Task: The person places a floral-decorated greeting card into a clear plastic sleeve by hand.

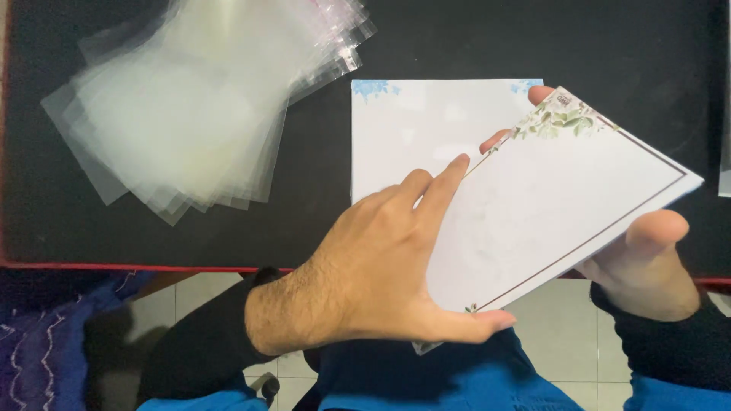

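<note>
Both hands hold a white card [563, 198] with a thin dark border line and green leaf print at its top corner, tilted like a diamond above the table's front edge. My left hand [373, 274] grips its lower left edge, thumb under the bottom corner and fingers spread on the face. My right hand [647, 262] supports it from beneath on the right, thumb on the right edge and fingertips showing past the top edge. Behind the card, a white sheet [411, 129] with blue flower corners lies flat on the black table [533, 46].
A fanned pile of clear plastic sleeves [190, 106] lies at the table's upper left. The table has a red front edge [114, 266]. Below it are a tiled floor, blue fabric on my lap, and a dark blue patterned cloth [38, 342] at the lower left.
</note>
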